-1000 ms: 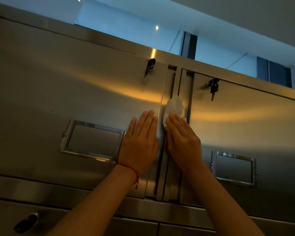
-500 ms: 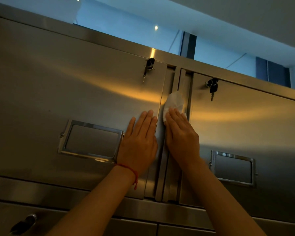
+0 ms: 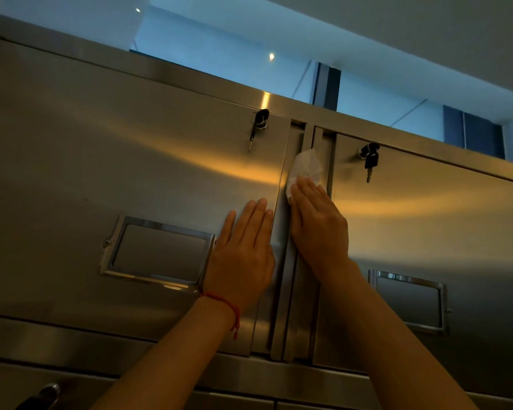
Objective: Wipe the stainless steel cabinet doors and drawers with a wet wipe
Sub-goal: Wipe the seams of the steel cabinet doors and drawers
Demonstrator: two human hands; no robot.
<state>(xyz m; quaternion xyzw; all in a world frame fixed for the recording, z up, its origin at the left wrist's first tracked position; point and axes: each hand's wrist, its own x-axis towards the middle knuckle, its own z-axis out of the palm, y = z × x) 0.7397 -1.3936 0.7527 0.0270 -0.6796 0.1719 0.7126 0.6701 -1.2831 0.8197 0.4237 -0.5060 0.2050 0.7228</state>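
Note:
Two stainless steel cabinet doors fill the view, the left door (image 3: pixel 125 161) and the right door (image 3: pixel 427 220), meeting at vertical handle strips (image 3: pixel 293 291) in the middle. My right hand (image 3: pixel 317 226) lies flat with straight fingers and presses a white wet wipe (image 3: pixel 305 167) against the strips near their upper part. My left hand (image 3: pixel 243 253), with a red string on its wrist, rests flat on the left door's right edge beside the strip.
Each door has a lock with keys hanging, the left keys (image 3: pixel 258 122) and the right keys (image 3: pixel 369 158), and a framed label holder (image 3: pixel 157 250) (image 3: pixel 409 300). A drawer row with a dark handle (image 3: pixel 42 396) lies below. Glass and ceiling show above the cabinet.
My right hand has slid the wipe a little upward along the handle strips. My left hand has stayed in place on the left door.

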